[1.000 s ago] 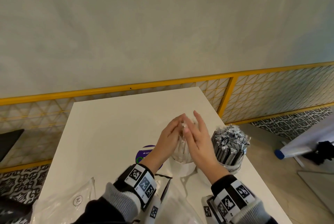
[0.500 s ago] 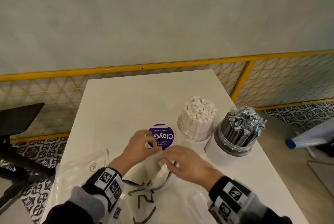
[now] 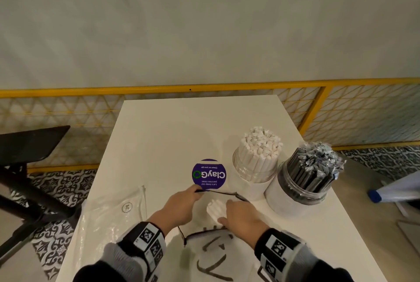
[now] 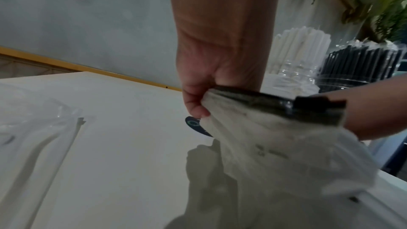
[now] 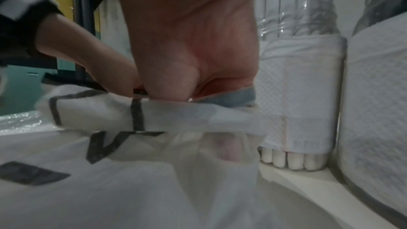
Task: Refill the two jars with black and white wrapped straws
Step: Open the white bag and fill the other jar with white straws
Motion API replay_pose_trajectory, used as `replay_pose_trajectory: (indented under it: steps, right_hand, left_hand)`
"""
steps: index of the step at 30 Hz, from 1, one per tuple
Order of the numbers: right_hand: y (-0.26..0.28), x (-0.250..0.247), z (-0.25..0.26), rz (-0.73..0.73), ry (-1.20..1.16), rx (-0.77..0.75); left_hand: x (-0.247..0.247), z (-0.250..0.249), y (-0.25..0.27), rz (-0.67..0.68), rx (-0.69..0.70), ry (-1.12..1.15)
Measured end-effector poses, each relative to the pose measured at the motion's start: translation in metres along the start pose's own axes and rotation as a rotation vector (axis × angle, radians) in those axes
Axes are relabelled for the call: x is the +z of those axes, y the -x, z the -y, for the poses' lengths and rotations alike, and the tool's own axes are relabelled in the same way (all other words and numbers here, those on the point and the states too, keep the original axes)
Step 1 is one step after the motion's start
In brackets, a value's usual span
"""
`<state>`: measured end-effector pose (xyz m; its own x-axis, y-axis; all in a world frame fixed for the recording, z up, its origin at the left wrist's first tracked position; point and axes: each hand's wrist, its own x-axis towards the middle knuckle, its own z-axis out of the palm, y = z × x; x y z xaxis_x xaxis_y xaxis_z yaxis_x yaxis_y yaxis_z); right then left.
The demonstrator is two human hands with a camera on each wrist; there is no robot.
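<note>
Two clear jars stand at the table's right. One jar (image 3: pixel 255 168) is packed with white wrapped straws (image 3: pixel 261 143), the other jar (image 3: pixel 300 188) with black wrapped straws (image 3: pixel 316 163). A translucent plastic bag (image 3: pixel 211 256) with black print lies in front of them. My left hand (image 3: pixel 181 204) pinches its black-edged rim (image 4: pixel 253 97). My right hand (image 3: pixel 241 215) grips the bag's upper layer (image 5: pixel 176 116), thumb on top and a finger showing through the plastic. A few white straws (image 3: pixel 214 210) lie in the bag's mouth between my hands.
A round purple sticker (image 3: pixel 209 174) is on the white table (image 3: pixel 172 129). An empty clear bag (image 3: pixel 109 220) lies at the near left. A yellow railing (image 3: pixel 159 90) runs behind the table. A black stand (image 3: pixel 29 145) is to the left.
Both hands left the tops of the white straws in the jar and came down to the printed bag near me. The left hand took hold of its rim, the right hand its upper layer.
</note>
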<state>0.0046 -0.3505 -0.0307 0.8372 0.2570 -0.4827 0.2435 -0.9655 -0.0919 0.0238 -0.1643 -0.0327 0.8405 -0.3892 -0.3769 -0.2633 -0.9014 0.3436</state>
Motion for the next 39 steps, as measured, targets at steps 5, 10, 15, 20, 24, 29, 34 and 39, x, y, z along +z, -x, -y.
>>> replay_pose_trajectory:
  steps: [5,10,15,20,24,29,34,39]
  right_hand:
    - [-0.007,0.014,0.001,-0.038,0.027,0.073]
    - [-0.010,0.020,0.008,-0.012,0.007,-0.015]
    - [-0.005,0.015,0.009,-0.095,-0.263,-0.030]
    - [0.003,-0.003,0.008,-0.290,-0.506,-0.106]
    - [0.009,-0.020,0.011,-0.398,-0.620,-0.212]
    - [0.042,-0.070,0.011,-0.606,-1.143,-0.327]
    - [0.076,-0.140,-0.009,-0.959,-1.505,-0.350]
    - [0.091,-0.174,-0.050,-1.101,-1.588,-0.433]
  left_hand:
    - [0.003,-0.014,0.006,-0.004,0.030,0.022]
    - [0.003,-0.014,0.009,-0.004,0.013,0.016]
    - [-0.002,-0.004,0.012,-0.007,-0.042,-0.029]
    - [-0.005,-0.001,0.014,-0.030,-0.038,-0.073]
    - [-0.001,-0.001,0.009,-0.003,-0.032,-0.162]
    - [-0.004,0.003,0.007,0.081,-0.076,-0.285]
    - [-0.013,0.011,0.005,0.211,-0.104,-0.386]
    - [-0.042,-0.008,-0.005,-0.429,0.133,0.148]
